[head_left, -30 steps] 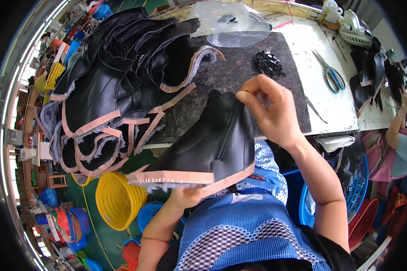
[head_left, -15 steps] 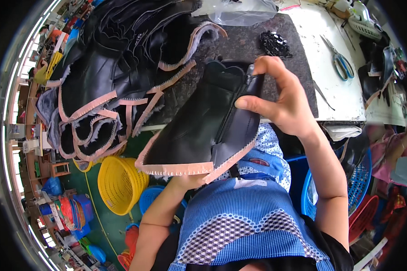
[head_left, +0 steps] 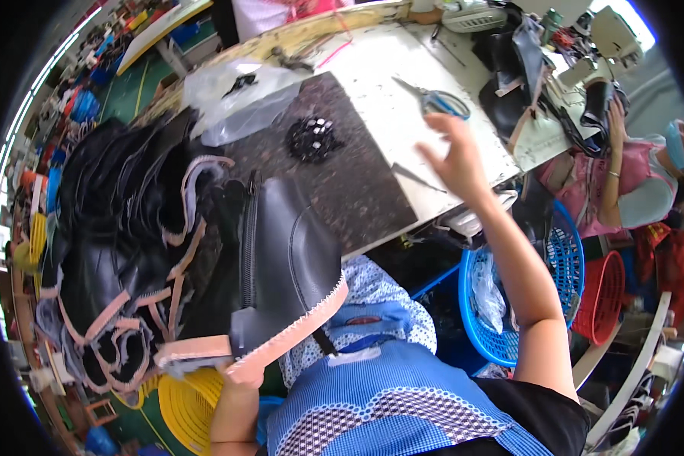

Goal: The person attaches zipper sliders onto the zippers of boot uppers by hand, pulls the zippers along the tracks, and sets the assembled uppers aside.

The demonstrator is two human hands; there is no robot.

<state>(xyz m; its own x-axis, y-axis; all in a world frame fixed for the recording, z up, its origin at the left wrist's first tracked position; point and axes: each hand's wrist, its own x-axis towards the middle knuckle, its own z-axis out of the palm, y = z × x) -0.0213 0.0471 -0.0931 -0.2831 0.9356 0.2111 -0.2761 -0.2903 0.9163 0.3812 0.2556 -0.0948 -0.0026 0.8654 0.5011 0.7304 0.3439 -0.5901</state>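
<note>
Holding a black boot (head_left: 289, 254) in the left hand (head_left: 242, 379), between seven and eight o'clock, in front of the counter's (head_left: 368, 57) near side. Grasping by the pink-taped lower edge with that grip, with most fingers hidden behind the leather. Turned zipper-side (head_left: 248, 254) to view, with the narrower end up. Stretched out at two o'clock with the right hand (head_left: 462, 166), slightly blurred, with fingers spread and grip released. Just beside those fingertips, toward one o'clock, near blue-handled scissors (head_left: 427, 95); cannot tell whether touching. Next to a heap of similar boots (head_left: 106, 254) at nine o'clock, with fluffy grey lining and pink tape. On a dark speckled mat (head_left: 357, 190), toward eleven o'clock, with a bunch of shiny black pieces (head_left: 304, 143) beside a clear bag (head_left: 247, 120). Between three and four o'clock, with a blue basket (head_left: 466, 308) beside a red basket (head_left: 604, 296).
</note>
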